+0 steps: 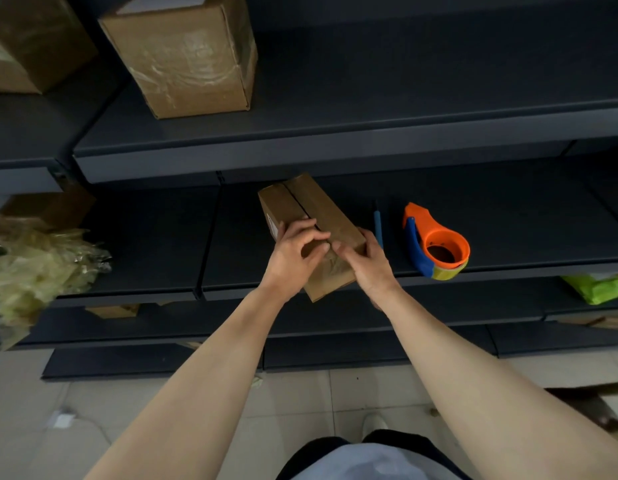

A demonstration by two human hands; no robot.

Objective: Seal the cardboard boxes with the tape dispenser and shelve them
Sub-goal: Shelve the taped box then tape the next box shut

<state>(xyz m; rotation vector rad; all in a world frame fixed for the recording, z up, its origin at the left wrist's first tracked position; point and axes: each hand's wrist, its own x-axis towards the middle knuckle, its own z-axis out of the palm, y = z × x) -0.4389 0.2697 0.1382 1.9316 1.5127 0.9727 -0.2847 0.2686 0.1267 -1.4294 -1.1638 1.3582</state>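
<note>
A small brown cardboard box (307, 206) lies on the middle dark shelf (508, 216), its near end over the shelf's front edge. A dark seam runs along its top between the two flaps. My left hand (293, 254) rests on the left flap with its fingers curled at the seam. My right hand (370, 261) holds the box's right side and near end, fingertips meeting the left ones. An orange and blue tape dispenser (435, 242) with a yellowish tape roll stands on the same shelf to the right, untouched.
A blue pen-like stick (378, 221) lies between box and dispenser. Two taped boxes (186, 53) (30, 39) stand on the upper shelf. Crumpled clear plastic (30, 268) hangs at the left, a green packet (598, 287) at the right. Tiled floor lies below.
</note>
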